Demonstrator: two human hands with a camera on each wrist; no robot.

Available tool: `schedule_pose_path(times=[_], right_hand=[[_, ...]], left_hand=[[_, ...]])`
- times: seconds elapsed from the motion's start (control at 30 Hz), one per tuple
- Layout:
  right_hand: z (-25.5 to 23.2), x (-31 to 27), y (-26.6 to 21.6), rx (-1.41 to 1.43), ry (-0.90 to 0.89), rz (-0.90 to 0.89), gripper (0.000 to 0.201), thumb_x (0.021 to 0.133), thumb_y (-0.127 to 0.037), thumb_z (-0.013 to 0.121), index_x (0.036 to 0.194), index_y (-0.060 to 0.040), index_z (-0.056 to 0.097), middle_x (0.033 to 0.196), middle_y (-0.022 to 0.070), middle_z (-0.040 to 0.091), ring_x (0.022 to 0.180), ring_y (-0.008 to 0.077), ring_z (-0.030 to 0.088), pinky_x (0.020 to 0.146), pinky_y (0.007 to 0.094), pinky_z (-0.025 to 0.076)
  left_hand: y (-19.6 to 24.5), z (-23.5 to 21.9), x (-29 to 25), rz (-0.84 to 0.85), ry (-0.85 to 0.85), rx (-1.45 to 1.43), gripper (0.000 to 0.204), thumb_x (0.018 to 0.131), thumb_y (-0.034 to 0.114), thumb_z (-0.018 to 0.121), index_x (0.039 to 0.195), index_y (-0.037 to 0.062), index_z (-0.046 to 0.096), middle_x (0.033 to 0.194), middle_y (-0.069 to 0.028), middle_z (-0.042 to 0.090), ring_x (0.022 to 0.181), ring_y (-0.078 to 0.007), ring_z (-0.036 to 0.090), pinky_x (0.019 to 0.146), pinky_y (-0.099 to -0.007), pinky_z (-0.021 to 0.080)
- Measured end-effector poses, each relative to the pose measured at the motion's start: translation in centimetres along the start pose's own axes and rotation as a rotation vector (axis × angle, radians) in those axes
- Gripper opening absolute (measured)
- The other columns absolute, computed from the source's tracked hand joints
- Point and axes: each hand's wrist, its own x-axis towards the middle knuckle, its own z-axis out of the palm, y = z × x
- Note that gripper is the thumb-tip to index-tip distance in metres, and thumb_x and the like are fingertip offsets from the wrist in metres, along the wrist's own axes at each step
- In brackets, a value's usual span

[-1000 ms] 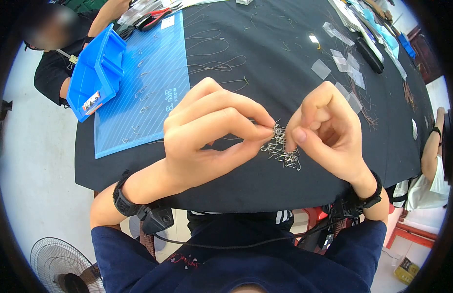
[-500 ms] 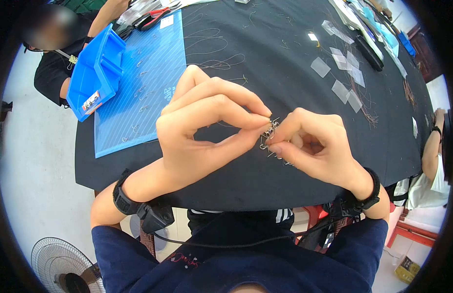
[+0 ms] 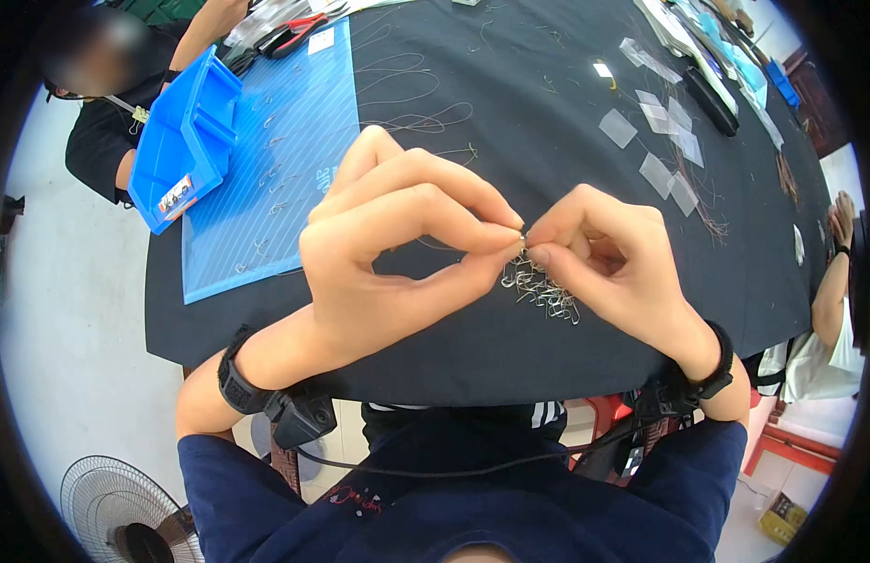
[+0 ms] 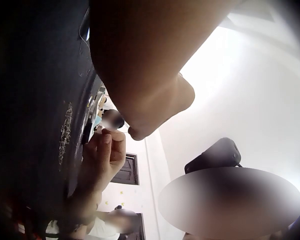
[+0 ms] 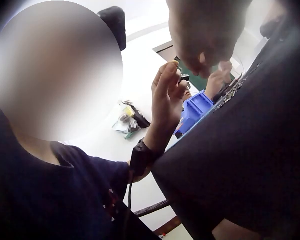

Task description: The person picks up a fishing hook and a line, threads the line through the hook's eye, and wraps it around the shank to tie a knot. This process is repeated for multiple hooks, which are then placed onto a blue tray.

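A heap of small metal hooks (image 3: 545, 293) lies on the black table (image 3: 548, 141) near its front edge. Just above the heap my left hand (image 3: 512, 242) and right hand (image 3: 540, 242) meet fingertip to fingertip. Each pinches a small metal hook between thumb and forefinger; the piece is mostly hidden by the fingertips. In the left wrist view my right hand (image 4: 102, 155) hovers over the heap of hooks (image 4: 66, 132). In the right wrist view my left hand (image 5: 167, 92) is raised with its fingers pinched together.
A blue cutting mat (image 3: 266, 159) with several hooks on it lies at the left, a blue bin (image 3: 186, 141) at its edge. Thin wire loops (image 3: 407, 94), clear plastic squares (image 3: 660, 141) and red-handled pliers (image 3: 299, 33) lie farther back. Other people sit at both sides.
My right hand dipped into the heap of hooks, then rose again to meet the left fingertips. The left hand stayed almost still, pinching throughout.
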Motion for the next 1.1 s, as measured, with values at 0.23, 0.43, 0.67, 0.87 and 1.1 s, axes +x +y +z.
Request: schedule_pose_path(times=[0.23, 0.43, 0.67, 0.87, 1.1], right_hand=[[0.5, 0.0, -0.6, -0.003, -0.088, 0.021, 0.01, 0.077, -0.003, 0.069, 0.084, -0.0036, 0.062, 0.059, 0.0036, 0.054, 0.045, 0.0085, 0.038, 0.044, 0.0246, 0.031], [0.4, -0.4, -2.0, -0.07, -0.114, -0.183, 0.012, 0.075, -0.004, 0.071, 0.081, -0.0048, 0.061, 0.063, 0.0042, 0.055, 0.045, 0.0148, 0.047, 0.044, 0.0269, 0.036], [0.0, -0.7, -2.1, -0.055, -0.042, -0.277, 0.013, 0.071, 0.0, 0.071, 0.078, -0.0058, 0.063, 0.06, 0.0025, 0.054, 0.043, 0.0131, 0.047, 0.044, 0.0259, 0.037], [-0.3, -0.8, -2.0, -0.026, 0.095, -0.373, 0.011, 0.073, -0.001, 0.071, 0.081, -0.0034, 0.065, 0.065, 0.0026, 0.059, 0.042, 0.0074, 0.044, 0.041, 0.0217, 0.033], [-1.7, -1.2, -1.7, -0.104, 0.198, -0.144, 0.008, 0.091, -0.002, 0.054, 0.098, 0.0029, 0.055, 0.081, 0.0033, 0.056, 0.062, 0.0022, 0.045, 0.056, 0.0173, 0.034]], left_hand=[[0.2, 0.4, -0.1, -0.1, -0.019, -0.104, 0.018, 0.066, -0.004, 0.075, 0.076, 0.0092, 0.066, 0.085, -0.0043, 0.068, 0.07, -0.0099, 0.047, 0.061, -0.0244, 0.03], [-0.2, 0.3, -0.1, -0.113, -0.002, -0.078, 0.018, 0.068, -0.003, 0.075, 0.077, 0.0092, 0.065, 0.086, -0.0041, 0.068, 0.069, -0.0078, 0.045, 0.055, -0.0219, 0.028], [-0.3, 0.3, 0.0, -0.079, 0.014, -0.045, 0.018, 0.067, -0.003, 0.075, 0.076, 0.0092, 0.065, 0.086, -0.004, 0.068, 0.068, -0.0078, 0.046, 0.054, -0.0216, 0.028], [-0.3, 0.4, -0.1, -0.097, 0.003, -0.07, 0.019, 0.066, -0.004, 0.075, 0.076, 0.0088, 0.065, 0.086, -0.0044, 0.068, 0.07, -0.0086, 0.049, 0.056, -0.0221, 0.03], [0.0, 0.8, 0.2, 0.028, -0.091, -0.171, 0.02, 0.061, -0.004, 0.077, 0.073, 0.0095, 0.068, 0.08, -0.003, 0.069, 0.067, -0.0119, 0.051, 0.059, -0.0246, 0.031]])
